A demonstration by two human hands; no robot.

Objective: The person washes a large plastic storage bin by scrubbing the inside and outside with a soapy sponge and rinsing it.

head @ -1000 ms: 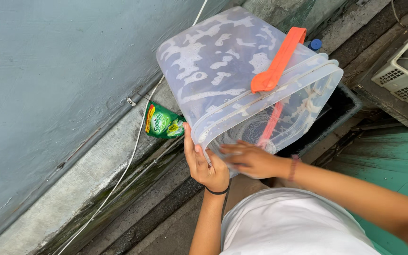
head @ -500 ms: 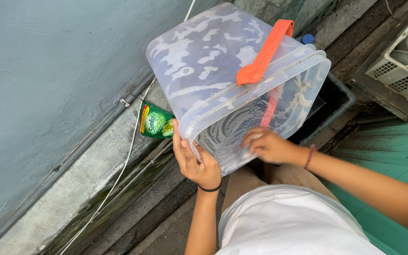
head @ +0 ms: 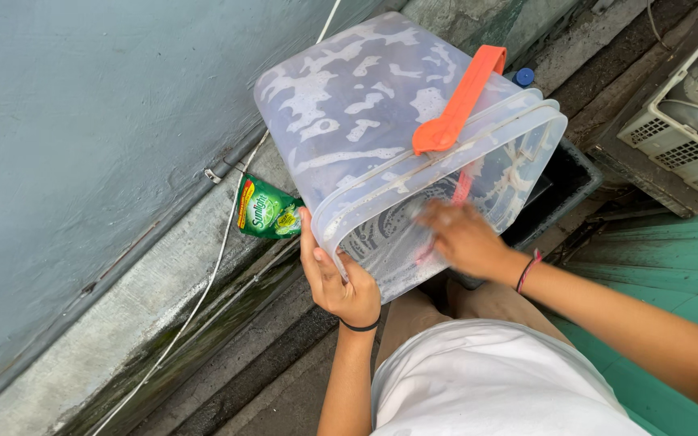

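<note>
A green sachet (head: 266,210) lies on the concrete ledge (head: 123,323) by the wall. Just right of it, the left hand (head: 337,278) grips the rim of a soapy clear tub (head: 365,113), tipped on its side above a dark basin (head: 567,178). The right hand (head: 466,238) is inside the tub against its wall; blurred, so its grip cannot be told. A white crate (head: 680,105) sits far right.

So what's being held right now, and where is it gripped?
The left hand grips the clear soapy plastic tub at its rim's lower corner. The right hand is inside it, blurred; any hold cannot be told.
</note>
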